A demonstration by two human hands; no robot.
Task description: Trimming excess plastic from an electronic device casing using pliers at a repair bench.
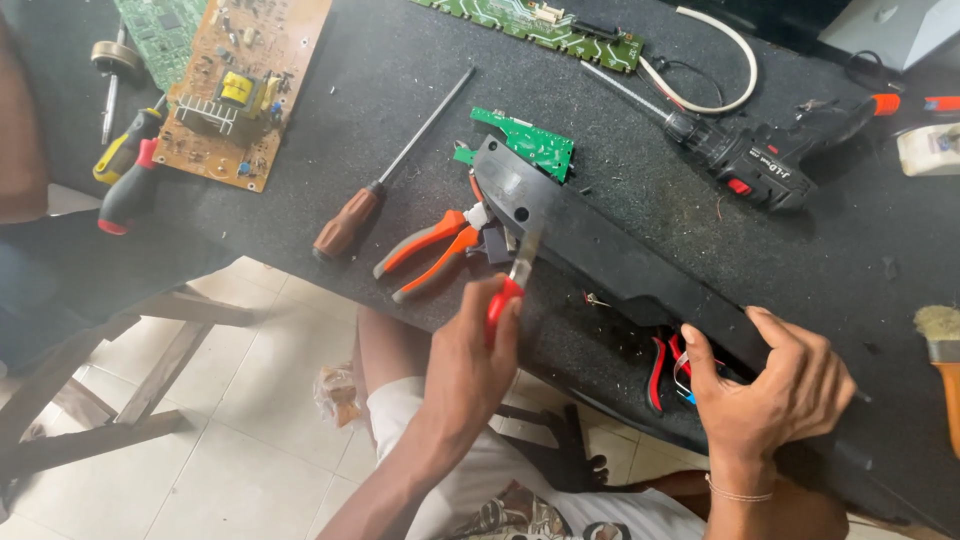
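Between your hands lies a long black casing (620, 265). Your left hand (468, 365) grips a red-handled tool (512, 285), prying its end. Your right hand (770, 385) clamps it steady.

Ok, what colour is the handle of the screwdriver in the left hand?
Red, seen in the head view: screwdriver in the left hand.

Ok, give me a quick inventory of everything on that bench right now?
long plastic housing: 1, black, centre, running diagonally
red-handled tool: 1, against the housing's end
pliers: 1, orange-grey, left of housing
brown screwdriver: 1, left of centre
small circuit board: 1, green, behind housing
tan circuit board: 1, top left
cordless drill: 1, black, top right
brush: 1, right edge
left hand: grips the red-handled tool
right hand: on the housing
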